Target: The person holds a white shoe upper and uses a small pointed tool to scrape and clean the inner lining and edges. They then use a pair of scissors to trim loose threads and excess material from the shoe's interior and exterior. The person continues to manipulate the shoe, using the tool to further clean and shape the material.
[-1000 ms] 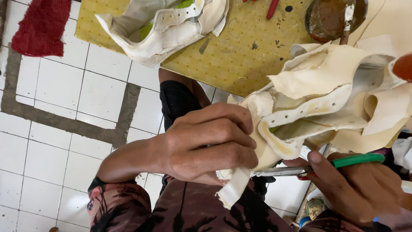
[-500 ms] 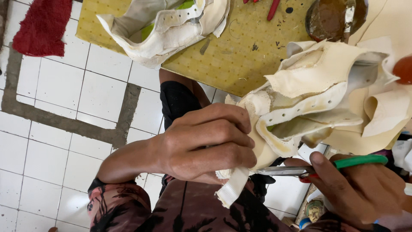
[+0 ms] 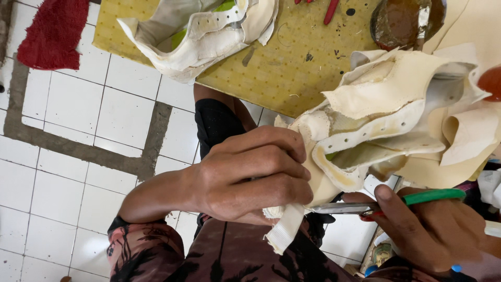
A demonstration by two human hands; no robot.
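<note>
Cream shoe upper (image 3: 386, 125), long axis running left-near to right-far, left hand (image 3: 245, 177) fingers clenched on its near end; right hand (image 3: 433, 230) fingers gripping green-handled scissors (image 3: 365, 208), blades pointing left w/ tips at upper's strip.

Single head-worn view, looking steeply down from close above the person's own hands. The left hand (image 3: 250, 177) and right hand (image 3: 433, 230) fill the lower centre and right at near range. The yellow desk (image 3: 302, 68) crosses the top edge, and the white tiled floor (image 3: 68, 130) lies well below on the left. No second view.
</note>
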